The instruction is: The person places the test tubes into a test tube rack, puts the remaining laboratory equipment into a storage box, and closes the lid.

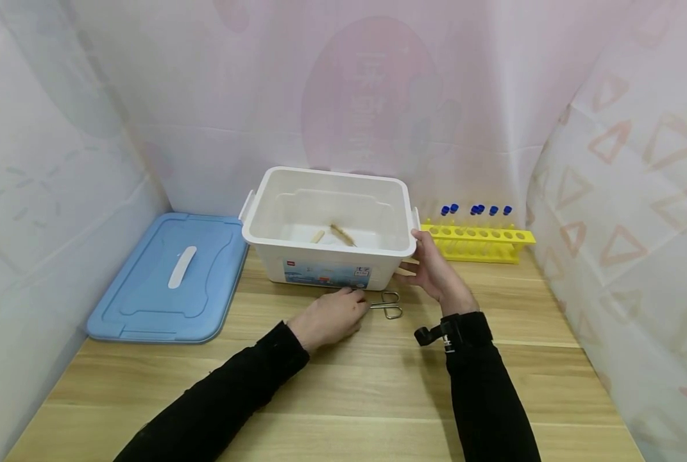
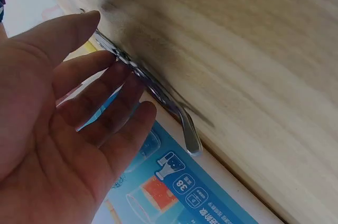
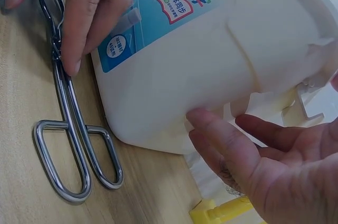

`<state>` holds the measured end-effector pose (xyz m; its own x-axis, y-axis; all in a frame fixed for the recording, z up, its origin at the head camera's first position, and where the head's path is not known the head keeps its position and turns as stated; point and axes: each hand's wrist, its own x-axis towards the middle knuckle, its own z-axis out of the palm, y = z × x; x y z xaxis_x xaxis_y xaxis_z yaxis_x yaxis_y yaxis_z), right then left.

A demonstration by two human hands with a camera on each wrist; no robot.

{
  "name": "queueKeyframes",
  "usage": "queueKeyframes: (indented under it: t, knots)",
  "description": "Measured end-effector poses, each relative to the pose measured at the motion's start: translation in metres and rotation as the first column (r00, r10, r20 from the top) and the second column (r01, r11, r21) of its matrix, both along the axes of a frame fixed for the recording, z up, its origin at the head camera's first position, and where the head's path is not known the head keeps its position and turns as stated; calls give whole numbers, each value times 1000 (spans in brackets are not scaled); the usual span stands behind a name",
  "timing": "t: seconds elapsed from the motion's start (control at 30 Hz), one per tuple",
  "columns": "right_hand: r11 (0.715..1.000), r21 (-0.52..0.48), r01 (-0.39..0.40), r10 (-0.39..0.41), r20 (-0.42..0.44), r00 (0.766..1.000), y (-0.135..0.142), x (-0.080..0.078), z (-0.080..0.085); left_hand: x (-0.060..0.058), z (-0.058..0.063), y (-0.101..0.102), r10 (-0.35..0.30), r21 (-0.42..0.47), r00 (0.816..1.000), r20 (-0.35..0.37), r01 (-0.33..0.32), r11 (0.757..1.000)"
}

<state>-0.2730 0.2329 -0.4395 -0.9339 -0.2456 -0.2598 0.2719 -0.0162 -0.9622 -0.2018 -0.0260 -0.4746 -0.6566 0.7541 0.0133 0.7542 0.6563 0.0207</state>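
Observation:
Metal crucible tongs (image 1: 378, 306) lie on the table along the front of a white plastic box (image 1: 271, 262). My left hand (image 1: 333, 317) is over the tongs, its fingertips right at their middle around the pivot (image 3: 57, 49). The left wrist view shows the thumb (image 2: 84, 26) apart from the loosely bent fingers, with the tongs' bent tip (image 2: 193, 139) beyond them. At the box's right end, my right hand (image 1: 438, 273) touches the wall below the side handle. Its fingers (image 3: 227, 134) are extended, not wrapped round anything.
Inside the box lie a brown brush-like stick (image 1: 342, 235) and a short pale piece (image 1: 317, 237). A blue lid (image 1: 147, 289) with a white handle lies flat at left. Behind the right hand stands a yellow rack (image 1: 507, 237) of blue-capped test tubes. Printed curtains (image 1: 204, 147) enclose the table.

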Motion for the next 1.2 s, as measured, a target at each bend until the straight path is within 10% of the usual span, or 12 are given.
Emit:
queueKeyframes:
  t: [0.3, 0.53, 0.63, 1.0, 1.2]
  knots:
    - [1000, -1, -12, 12, -8, 1000, 1, 0, 0, -5, -1, 4, 6, 66, 999, 54, -9, 998]
    - [1000, 3, -12, 12, -5, 1000, 0, 0, 1, -40, -63, 4, -52, 154, 992, 116, 34, 987]
    - [1000, 0, -10, 10, -2, 1000, 1, -1, 0, -48, -70, 3, -53, 161, 978, 203, 20, 987]
    - [1000, -13, 4, -3, 19, 1000, 2, -1, -1, -32, -32, 4, -156, 56, 983, 92, 151, 987]
    - [1000, -9, 1, -1, 20, 1000, 2, -2, -1, -31, -31, 4, -169, 17, 983, 67, 169, 986]
